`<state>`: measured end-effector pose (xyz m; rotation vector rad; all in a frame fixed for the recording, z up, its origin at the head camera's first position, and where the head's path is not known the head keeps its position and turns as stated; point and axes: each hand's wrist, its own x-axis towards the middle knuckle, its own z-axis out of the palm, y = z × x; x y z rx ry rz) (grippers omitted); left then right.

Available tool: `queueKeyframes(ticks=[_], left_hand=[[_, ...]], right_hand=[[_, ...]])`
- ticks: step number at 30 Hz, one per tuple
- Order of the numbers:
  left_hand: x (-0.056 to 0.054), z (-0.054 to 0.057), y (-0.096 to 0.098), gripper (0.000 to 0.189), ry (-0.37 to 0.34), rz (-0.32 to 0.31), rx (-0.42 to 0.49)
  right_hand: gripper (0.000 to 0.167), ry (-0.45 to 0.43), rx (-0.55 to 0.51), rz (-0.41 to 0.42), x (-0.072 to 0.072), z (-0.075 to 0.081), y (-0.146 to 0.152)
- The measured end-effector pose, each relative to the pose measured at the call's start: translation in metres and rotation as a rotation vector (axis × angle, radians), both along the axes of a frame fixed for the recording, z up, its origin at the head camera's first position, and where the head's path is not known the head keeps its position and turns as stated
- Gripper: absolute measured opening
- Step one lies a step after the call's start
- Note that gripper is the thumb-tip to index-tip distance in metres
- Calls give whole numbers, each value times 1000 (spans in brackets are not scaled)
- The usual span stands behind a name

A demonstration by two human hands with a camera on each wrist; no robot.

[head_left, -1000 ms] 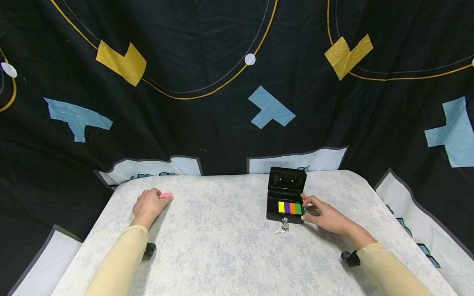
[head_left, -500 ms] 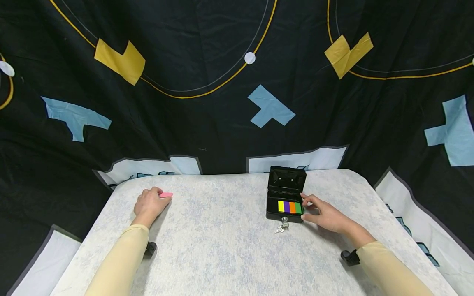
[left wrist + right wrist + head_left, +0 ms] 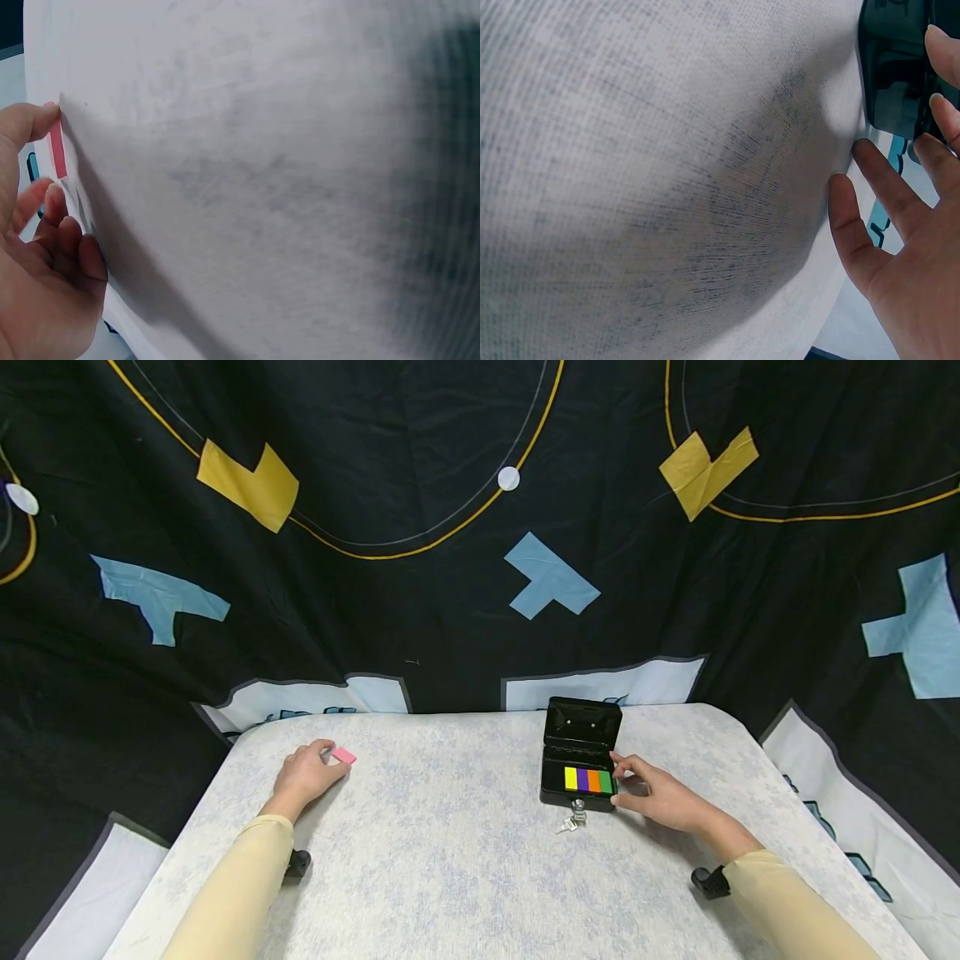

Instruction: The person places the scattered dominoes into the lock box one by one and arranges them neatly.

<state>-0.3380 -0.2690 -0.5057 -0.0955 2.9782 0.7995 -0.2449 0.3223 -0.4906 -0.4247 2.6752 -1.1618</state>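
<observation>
In the head view, my left hand (image 3: 306, 772) is at the left of the table, with thumb and index fingertips at opposite ends of a small pink sticky-note pad (image 3: 344, 755). The left wrist view shows the pad (image 3: 57, 154) as a narrow strip between those tips. A small black cash box (image 3: 552, 797) stands at the right with its lid (image 3: 581, 724) up. Yellow, purple, orange and green pads (image 3: 588, 780) lie side by side in it. Along the box's right side, my right hand (image 3: 663, 797) rests thumb and index fingertips, its other fingers spread.
A key set (image 3: 568, 825) hangs at the lock on the front of the box and lies on the table. Pale patterned cloth covers the table (image 3: 450, 860). Behind it hangs a dark curtain (image 3: 450, 627) with yellow and blue shapes.
My left hand has drawn slightly left, and the pink pad has turned from level to slanted, showing more of its face. The right hand and the cash box have stayed put.
</observation>
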Motion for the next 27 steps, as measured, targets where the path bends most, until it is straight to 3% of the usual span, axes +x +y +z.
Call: queueKeyframes(ticks=[10, 20, 27], left_hand=[[1, -2, 0, 60, 32, 23, -5], [-1, -1, -4, 56, 21, -61, 28], [1, 1, -6, 58, -3, -86, 35]], right_hand=[[37, 1, 11, -6, -1, 1, 0], [37, -11, 12, -9, -1, 2, 0], [36, -12, 11, -12, 0, 2, 0]])
